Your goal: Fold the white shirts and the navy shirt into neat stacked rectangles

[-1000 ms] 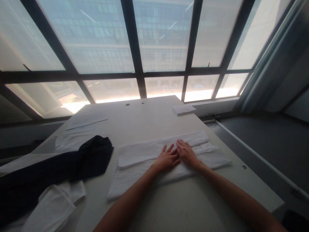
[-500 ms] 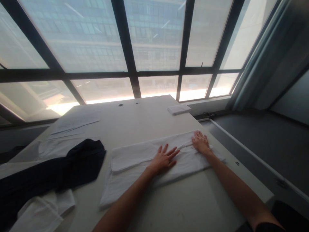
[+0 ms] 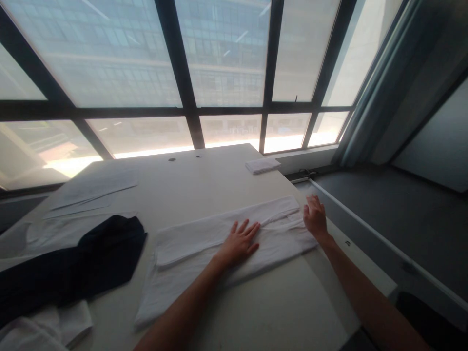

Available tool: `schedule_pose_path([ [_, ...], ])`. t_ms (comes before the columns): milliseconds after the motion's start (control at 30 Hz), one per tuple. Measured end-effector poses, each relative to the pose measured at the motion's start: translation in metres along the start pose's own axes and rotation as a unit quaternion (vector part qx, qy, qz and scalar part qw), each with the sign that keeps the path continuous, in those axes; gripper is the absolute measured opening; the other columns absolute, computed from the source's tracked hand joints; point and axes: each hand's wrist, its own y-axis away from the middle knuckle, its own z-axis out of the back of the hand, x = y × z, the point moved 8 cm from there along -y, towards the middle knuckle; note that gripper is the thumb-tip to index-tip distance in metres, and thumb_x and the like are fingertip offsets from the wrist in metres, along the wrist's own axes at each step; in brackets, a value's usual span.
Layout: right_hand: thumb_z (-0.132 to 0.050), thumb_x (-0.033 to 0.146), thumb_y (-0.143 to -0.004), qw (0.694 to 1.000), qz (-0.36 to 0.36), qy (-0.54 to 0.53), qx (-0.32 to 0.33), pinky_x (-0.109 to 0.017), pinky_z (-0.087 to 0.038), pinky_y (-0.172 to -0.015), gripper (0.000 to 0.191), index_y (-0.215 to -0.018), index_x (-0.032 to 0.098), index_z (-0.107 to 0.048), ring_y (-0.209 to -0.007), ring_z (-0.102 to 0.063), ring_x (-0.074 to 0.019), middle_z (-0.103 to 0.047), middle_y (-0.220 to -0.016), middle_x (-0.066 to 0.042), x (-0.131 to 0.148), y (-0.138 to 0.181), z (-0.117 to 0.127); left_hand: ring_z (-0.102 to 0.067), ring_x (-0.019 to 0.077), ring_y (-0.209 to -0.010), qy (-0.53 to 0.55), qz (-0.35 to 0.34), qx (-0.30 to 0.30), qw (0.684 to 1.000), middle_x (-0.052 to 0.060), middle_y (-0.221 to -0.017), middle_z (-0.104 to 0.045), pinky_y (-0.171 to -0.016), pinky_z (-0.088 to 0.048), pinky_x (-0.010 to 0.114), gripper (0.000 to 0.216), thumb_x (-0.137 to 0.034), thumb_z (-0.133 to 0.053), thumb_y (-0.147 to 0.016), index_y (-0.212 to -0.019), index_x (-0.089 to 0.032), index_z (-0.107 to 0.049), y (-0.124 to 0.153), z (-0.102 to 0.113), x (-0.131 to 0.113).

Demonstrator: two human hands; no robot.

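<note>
A white garment [image 3: 190, 243], folded into a long flat band, lies across the white table [image 3: 219, 180] in front of me. My left hand [image 3: 239, 241] rests flat on its middle with the fingers spread. My right hand [image 3: 315, 217] is at the garment's right end near the table's right edge, fingers extended and apart, touching or just over the cloth. Neither hand holds anything.
A dark garment [image 3: 73, 263] lies crumpled at the left, with white cloth [image 3: 47, 329] at the near left corner. Flat white pieces [image 3: 91, 185] sit at the far left. A small folded white cloth [image 3: 262, 165] rests at the far right by the window.
My right hand has slid from beside the left hand out along the garment to its right end. The left hand has stayed on the middle. The view has turned to the right.
</note>
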Motion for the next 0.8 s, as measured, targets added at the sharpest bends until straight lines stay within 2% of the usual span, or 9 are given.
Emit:
schedule_pose_path([
  [67,-0.022,0.033,-0.100,0.994,0.089,0.002,0.068,-0.048,-0.016,-0.119,0.057,-0.150,0.012,-0.040,-0.151,-0.014,-0.0249,-0.027,-0.161,-0.013,0.030,0.026,-0.014,-0.010,0.0267,-0.152,-0.002,0.002,0.004,1.000,0.003,-0.161,-0.028,-0.121,-0.008,0.054,0.066,-0.054,-0.030,-0.102,-0.159,-0.028,-0.010,-0.001,-0.001,0.001],
  [167,-0.024,0.039,-0.102,0.964,0.205,-0.013,0.169,-0.049,-0.012,-0.120,0.058,-0.155,0.018,-0.031,-0.151,-0.011,-0.0230,-0.020,-0.164,-0.009,0.074,0.062,-0.036,-0.010,0.0271,-0.152,-0.005,0.005,0.011,1.000,0.002,-0.161,-0.028,-0.121,-0.008,0.055,0.065,-0.054,-0.030,-0.102,-0.159,-0.030,-0.011,-0.002,-0.002,0.001],
  [267,-0.024,0.046,-0.103,0.951,0.226,-0.010,0.210,-0.048,-0.010,-0.120,0.060,-0.156,0.018,-0.029,-0.151,-0.013,-0.0223,-0.020,-0.164,-0.009,0.086,0.068,-0.048,-0.011,0.0272,-0.152,-0.004,0.002,0.010,1.000,0.002,-0.161,-0.029,-0.121,-0.009,0.055,0.063,-0.054,-0.029,-0.103,-0.159,-0.030,-0.012,-0.002,-0.001,0.001],
  [400,-0.025,0.047,-0.103,0.968,0.149,0.035,0.196,-0.049,-0.010,-0.120,0.061,-0.155,0.017,-0.030,-0.150,-0.018,-0.0246,-0.023,-0.162,-0.010,0.053,0.041,-0.053,-0.011,0.0270,-0.152,-0.001,-0.003,0.014,1.000,0.001,-0.161,-0.029,-0.121,-0.009,0.054,0.063,-0.054,-0.028,-0.103,-0.159,-0.031,-0.011,-0.001,0.000,0.000],
  [500,-0.027,0.045,-0.102,0.981,0.067,0.057,0.174,-0.053,-0.017,-0.118,0.059,-0.154,0.017,-0.033,-0.148,-0.023,-0.0279,-0.029,-0.161,-0.012,0.017,0.022,-0.053,-0.010,0.0271,-0.152,0.005,-0.002,0.020,1.000,0.001,-0.162,-0.027,-0.121,-0.007,0.054,0.063,-0.054,-0.027,-0.103,-0.159,-0.031,-0.010,-0.001,-0.001,0.001],
  [600,-0.027,0.045,-0.102,0.987,-0.014,0.039,0.153,-0.053,-0.025,-0.114,0.058,-0.146,0.012,-0.045,-0.145,-0.030,-0.0309,-0.037,-0.156,-0.017,-0.015,0.013,-0.050,-0.009,0.0272,-0.152,0.011,-0.002,0.022,1.000,0.001,-0.162,-0.026,-0.121,-0.006,0.054,0.063,-0.054,-0.026,-0.103,-0.159,-0.031,-0.010,-0.001,-0.001,0.000],
  [700,-0.027,0.039,-0.101,0.991,-0.071,-0.019,0.111,-0.046,-0.029,-0.113,0.054,-0.134,0.011,-0.058,-0.139,-0.041,-0.0299,-0.050,-0.146,-0.019,-0.037,0.006,-0.039,-0.009,0.0276,-0.152,0.013,-0.004,0.021,1.000,0.000,-0.162,-0.025,-0.121,-0.005,0.055,0.062,-0.054,-0.025,-0.103,-0.159,-0.030,-0.010,-0.001,0.000,0.000],
  [800,-0.025,0.031,-0.099,0.990,-0.101,-0.052,0.083,-0.035,-0.037,-0.108,0.053,-0.131,0.009,-0.061,-0.129,-0.052,-0.0270,-0.060,-0.135,-0.020,-0.050,0.003,-0.027,-0.009,0.0279,-0.152,0.013,-0.004,0.022,1.000,0.001,-0.162,-0.025,-0.120,-0.005,0.056,0.063,-0.053,-0.025,-0.103,-0.159,-0.028,-0.011,-0.001,0.000,0.000],
])
